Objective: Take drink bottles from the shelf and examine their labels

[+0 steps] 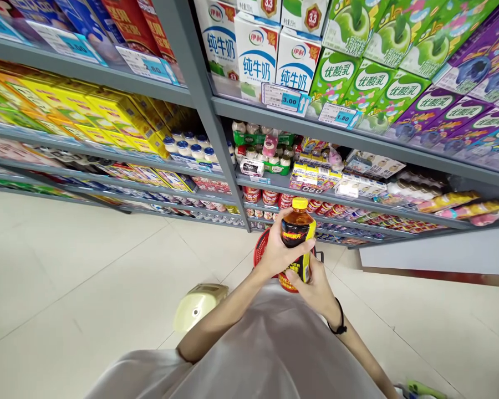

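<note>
A dark drink bottle (297,235) with a yellow cap and a yellow-and-red label is held upright in front of the person's chest, clear of the shelves, with both hands closed on it: the left hand (279,252) wraps the upper body from the side with its fingers across the label, and the right hand (314,284) grips the lower part from beneath. Directly behind the bottle hangs a red basket (261,249), of which only the rim shows. So the bottle is already off the shelf (299,185) and in hand, but it is not yet in the basket; whether anything lies in the basket cannot be seen.
</note>
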Action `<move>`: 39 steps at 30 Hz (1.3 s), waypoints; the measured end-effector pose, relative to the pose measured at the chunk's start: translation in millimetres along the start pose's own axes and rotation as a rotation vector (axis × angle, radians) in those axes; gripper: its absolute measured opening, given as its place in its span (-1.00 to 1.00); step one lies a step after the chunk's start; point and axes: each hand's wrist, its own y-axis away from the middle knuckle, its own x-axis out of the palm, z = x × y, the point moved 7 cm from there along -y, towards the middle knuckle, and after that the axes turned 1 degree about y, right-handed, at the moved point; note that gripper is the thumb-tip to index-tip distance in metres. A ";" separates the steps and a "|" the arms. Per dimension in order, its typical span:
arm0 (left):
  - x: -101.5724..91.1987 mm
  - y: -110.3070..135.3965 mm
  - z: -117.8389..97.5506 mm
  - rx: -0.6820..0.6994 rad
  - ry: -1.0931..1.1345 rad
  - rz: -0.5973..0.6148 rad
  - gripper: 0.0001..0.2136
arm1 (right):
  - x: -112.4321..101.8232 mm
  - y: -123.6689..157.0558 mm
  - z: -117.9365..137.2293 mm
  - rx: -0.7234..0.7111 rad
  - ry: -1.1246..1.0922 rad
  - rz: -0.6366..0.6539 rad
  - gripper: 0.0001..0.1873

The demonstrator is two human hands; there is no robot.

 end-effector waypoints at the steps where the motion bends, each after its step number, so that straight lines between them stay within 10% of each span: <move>1: -1.5 0.1 0.5 0.002 -0.008 -0.011 -0.25 | 0.9 -0.5 -0.8 0.006 -0.009 0.014 -0.62; 21: -17.3 1.4 3.8 0.023 0.036 -0.083 -0.25 | 9.6 1.4 -1.2 0.033 -0.071 0.089 -0.45; 39: -28.0 6.4 0.3 0.006 0.197 -0.159 -0.25 | 26.3 22.3 -34.7 0.132 -0.667 0.192 -0.39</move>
